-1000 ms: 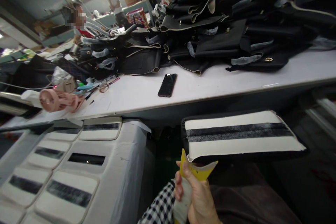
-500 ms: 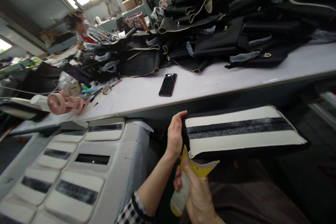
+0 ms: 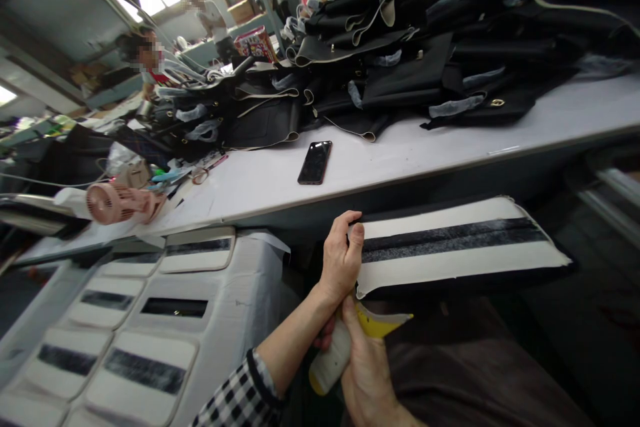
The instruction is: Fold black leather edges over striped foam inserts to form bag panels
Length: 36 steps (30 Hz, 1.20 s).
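My left hand (image 3: 344, 257) is closed on the left end of a white and black bag panel (image 3: 430, 272), its thumb over the near corner. The panel is a long white piece with a dark stripe along its middle and black material around its edges. Just below, my right hand (image 3: 367, 367) is wrapped around the pale handle of a yellow-and-white scraper-like tool (image 3: 381, 324) with a wide, curved yellow head. The head lies close under the panel's left corner; whether they touch I cannot tell. Part of the tool is hidden behind my fingers.
White flap pieces with dark stripes (image 3: 145, 363) lie on a covered stand at left. Along the white table (image 3: 260, 183) are a phone (image 3: 315, 162), a pink fan (image 3: 123, 203) and piled black bags (image 3: 400, 73). Several people are in the background.
My left hand has shifted its grip, its thumb now over the panel's end. My right hand and the tool have moved slightly left and down, with the tool's upper tip now hidden.
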{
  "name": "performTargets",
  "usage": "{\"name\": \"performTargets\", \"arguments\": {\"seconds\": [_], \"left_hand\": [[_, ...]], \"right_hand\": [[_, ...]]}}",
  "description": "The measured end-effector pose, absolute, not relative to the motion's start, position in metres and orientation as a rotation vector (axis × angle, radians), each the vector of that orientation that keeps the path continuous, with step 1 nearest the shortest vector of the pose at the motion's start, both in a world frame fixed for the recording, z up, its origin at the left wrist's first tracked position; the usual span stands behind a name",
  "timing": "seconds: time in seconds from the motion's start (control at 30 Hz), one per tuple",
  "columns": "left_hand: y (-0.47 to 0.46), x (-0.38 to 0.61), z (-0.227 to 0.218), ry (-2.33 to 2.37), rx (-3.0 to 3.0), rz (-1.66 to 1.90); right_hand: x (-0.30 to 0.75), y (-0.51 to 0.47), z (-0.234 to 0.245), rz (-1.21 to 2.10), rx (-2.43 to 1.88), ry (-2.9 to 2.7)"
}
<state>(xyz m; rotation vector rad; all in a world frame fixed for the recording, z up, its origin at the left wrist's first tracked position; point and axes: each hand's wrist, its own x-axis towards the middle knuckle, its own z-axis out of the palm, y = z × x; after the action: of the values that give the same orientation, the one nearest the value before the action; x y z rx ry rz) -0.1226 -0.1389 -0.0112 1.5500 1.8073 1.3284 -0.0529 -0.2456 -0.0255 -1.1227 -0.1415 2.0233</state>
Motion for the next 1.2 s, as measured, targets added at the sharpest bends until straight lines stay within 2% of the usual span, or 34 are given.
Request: {"name": "performTargets", "arguments": {"seconds": [0.33, 0.5, 1.2], "left_hand": [[-0.140, -0.122, -0.018, 1.838, 1.526, 1.328], [-0.140, -0.124, -0.018, 1.847, 1.476, 1.314], [-0.136, -0.119, -0.014, 1.902, 1.371, 1.251]], "right_hand": [[-0.036, -0.235, -0.025, 2.052, -1.293, -0.290], [-0.024, -0.223, -0.014, 2.169, -1.349, -0.359], [0.004, -0.193, -0.015, 2.557, -1.269, -0.333]]}}
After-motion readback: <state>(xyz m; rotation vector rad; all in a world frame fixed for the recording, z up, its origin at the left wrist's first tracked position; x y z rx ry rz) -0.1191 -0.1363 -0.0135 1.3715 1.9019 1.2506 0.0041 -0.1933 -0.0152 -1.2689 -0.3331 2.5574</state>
